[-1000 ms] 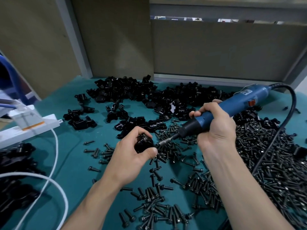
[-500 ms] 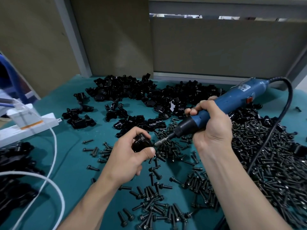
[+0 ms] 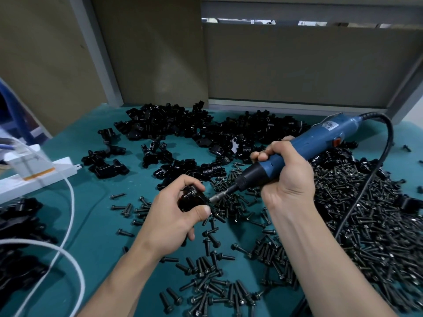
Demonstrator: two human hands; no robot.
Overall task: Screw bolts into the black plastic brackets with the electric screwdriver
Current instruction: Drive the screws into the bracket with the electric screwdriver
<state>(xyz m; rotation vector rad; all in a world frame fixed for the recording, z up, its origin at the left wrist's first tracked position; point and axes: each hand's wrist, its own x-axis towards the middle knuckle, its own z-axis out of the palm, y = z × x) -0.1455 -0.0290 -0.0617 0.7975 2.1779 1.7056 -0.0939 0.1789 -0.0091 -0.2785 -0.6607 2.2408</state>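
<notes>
Screwdriver (image 3: pixel 306 148) label unreadable | right hand (image 3: pixel 287 173) grip clenched on it | left hand (image 3: pixel 174 216) grasps bracket (image 3: pixel 191 199)

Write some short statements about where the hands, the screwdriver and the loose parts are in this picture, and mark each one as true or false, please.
1. The right hand holds the blue electric screwdriver. True.
2. The left hand lies flat and empty on the table. False: it is closed around a black bracket, held above the green mat.
3. The screwdriver's tip points at the bracket in the left hand. True.
4. The big heap of loose bolts lies on the person's left side. False: it is on the right, with smaller scatters in the middle.
5. The screwdriver is cordless. False: a black cable runs from its rear end.
</notes>
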